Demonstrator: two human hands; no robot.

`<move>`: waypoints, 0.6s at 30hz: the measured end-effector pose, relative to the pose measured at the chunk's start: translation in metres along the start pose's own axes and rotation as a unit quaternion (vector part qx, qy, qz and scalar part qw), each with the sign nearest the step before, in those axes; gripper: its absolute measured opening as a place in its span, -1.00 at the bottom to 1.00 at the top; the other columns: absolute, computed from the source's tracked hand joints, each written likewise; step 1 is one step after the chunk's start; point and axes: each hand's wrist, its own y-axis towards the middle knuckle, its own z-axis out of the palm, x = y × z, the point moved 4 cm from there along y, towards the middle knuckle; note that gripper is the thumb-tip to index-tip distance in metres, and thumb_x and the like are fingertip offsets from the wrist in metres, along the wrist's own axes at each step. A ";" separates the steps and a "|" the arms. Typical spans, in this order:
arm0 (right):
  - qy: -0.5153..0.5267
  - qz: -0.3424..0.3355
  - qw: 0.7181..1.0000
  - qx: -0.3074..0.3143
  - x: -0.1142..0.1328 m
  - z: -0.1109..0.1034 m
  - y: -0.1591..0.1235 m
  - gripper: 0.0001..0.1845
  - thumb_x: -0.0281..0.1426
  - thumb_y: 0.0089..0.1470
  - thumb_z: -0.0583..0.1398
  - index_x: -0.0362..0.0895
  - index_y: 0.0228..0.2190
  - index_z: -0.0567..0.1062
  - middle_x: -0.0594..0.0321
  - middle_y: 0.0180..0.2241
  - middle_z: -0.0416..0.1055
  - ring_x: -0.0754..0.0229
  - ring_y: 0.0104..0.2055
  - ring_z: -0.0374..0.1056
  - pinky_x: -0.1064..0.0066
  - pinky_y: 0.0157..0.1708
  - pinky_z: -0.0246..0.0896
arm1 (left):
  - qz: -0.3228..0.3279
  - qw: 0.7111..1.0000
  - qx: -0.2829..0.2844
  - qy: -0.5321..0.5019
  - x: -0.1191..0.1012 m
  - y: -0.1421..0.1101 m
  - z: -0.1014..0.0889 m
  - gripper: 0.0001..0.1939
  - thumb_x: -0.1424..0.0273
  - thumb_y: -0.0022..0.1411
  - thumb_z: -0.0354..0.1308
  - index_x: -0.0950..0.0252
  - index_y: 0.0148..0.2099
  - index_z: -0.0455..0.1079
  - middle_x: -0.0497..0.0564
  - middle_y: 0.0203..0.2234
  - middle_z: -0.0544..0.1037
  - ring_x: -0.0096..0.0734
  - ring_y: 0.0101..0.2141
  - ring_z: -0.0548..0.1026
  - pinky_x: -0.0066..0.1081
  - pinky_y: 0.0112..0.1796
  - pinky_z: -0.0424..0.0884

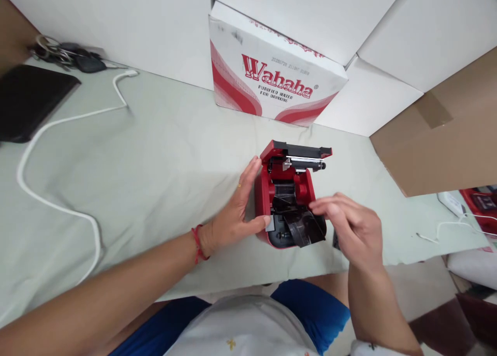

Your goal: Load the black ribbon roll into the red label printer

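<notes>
A small red and black label printer (263,203) stands on the cloth-covered table with its lid (301,151) raised. Inside lies a dark roll, and a sheet of shiny black ribbon film (305,226) spreads loosely over the front part. My left hand (236,205) holds the printer's left side, fingers stretched along the wall toward the hinge and thumb on the front left rim. At the right wall is my right hand (351,226), its fingers pressed together beside the film's edge. What lies between those fingertips is hidden.
Behind the printer leans a white and red Wahaha water carton (275,76) against white boxes. A brown carton (438,133) stands right. At left are a black flat object (34,102), keys (68,55) and a white cable (58,122); another red device (483,203) is far right.
</notes>
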 end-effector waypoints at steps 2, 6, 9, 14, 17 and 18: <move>-0.080 0.049 0.992 0.083 0.003 0.009 0.033 -0.75 -0.34 0.45 0.20 -0.04 -0.21 0.69 0.20 -0.17 0.74 0.09 -0.16 0.63 0.24 -0.11 0.46 | -0.011 1.000 0.017 -0.006 -0.003 -0.001 0.000 0.05 0.02 0.44 0.28 -0.25 0.67 -0.36 -0.07 0.69 -0.20 0.21 0.65 -0.24 0.44 0.55 -0.20; -0.339 0.117 0.891 0.278 0.010 0.043 0.075 -0.68 -0.43 0.41 0.16 -0.02 0.06 0.64 0.09 -0.04 0.73 -0.05 -0.08 0.65 0.22 -0.13 0.40 | -0.018 1.000 0.018 -0.003 -0.004 -0.002 0.000 0.06 0.04 0.44 0.30 -0.25 0.67 -0.35 -0.07 0.69 -0.23 0.23 0.64 -0.21 0.40 0.56 -0.22; -0.430 0.132 0.821 0.351 0.019 0.061 0.083 -0.63 -0.46 0.36 0.18 -0.11 0.14 0.54 -0.04 -0.03 0.70 -0.13 -0.07 0.65 0.22 -0.20 0.37 | 0.003 1.000 0.015 0.015 -0.003 -0.001 -0.001 0.06 0.03 0.43 0.31 -0.25 0.67 -0.34 -0.07 0.69 -0.25 0.24 0.64 -0.21 0.36 0.57 -0.24; -0.433 0.139 0.823 0.340 0.024 0.068 0.079 -0.63 -0.46 0.37 0.13 -0.14 0.16 0.49 -0.06 -0.01 0.69 -0.13 -0.02 0.64 0.22 -0.18 0.39 | 0.015 0.999 0.010 0.032 -0.004 0.000 -0.003 0.02 0.05 0.46 0.28 -0.21 0.67 -0.30 0.00 0.67 -0.19 0.26 0.64 -0.23 0.36 0.57 -0.23; -0.421 0.139 0.838 0.317 0.021 0.065 0.078 -0.65 -0.43 0.39 0.11 -0.11 0.12 0.54 -0.05 0.01 0.68 -0.13 0.01 0.64 0.22 -0.14 0.41 | 0.014 0.999 0.010 0.031 -0.003 0.001 -0.003 -0.01 0.04 0.47 0.27 -0.19 0.67 -0.27 0.02 0.67 -0.18 0.27 0.63 -0.21 0.40 0.56 -0.25; -0.418 0.136 0.842 0.314 0.020 0.065 0.078 -0.66 -0.43 0.39 0.12 -0.11 0.11 0.56 -0.05 0.03 0.68 -0.13 0.02 0.63 0.22 -0.14 0.41 | 0.017 0.999 0.008 0.030 -0.002 0.002 -0.003 -0.01 0.03 0.46 0.27 -0.18 0.67 -0.26 0.03 0.67 -0.17 0.28 0.63 -0.21 0.40 0.56 -0.25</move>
